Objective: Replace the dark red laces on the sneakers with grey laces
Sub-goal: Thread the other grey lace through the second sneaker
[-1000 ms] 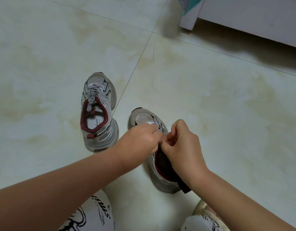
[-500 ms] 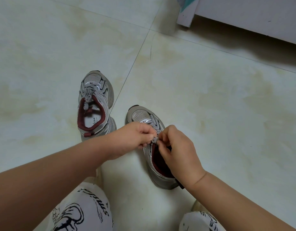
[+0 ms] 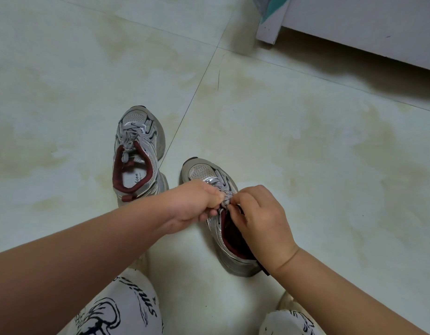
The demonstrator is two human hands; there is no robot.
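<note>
Two grey sneakers with dark red lining stand on the tiled floor, toes pointing away from me. The left sneaker carries grey laces tied in a knot above its opening. Over the right sneaker, my left hand and my right hand meet at the top of the tongue. Both pinch the grey lace there, and a small bunched knot shows between the fingertips. The hands hide the lower lacing. No dark red laces are in view.
A white furniture base with a leg runs along the top right, with a teal cloth corner hanging by it. My knees in white printed trousers fill the bottom edge. Pale floor tiles surround the shoes.
Both hands have stayed on the right sneaker's lace while shifting slightly; the fingers have drawn closer around the knot. The sneakers have not moved.
</note>
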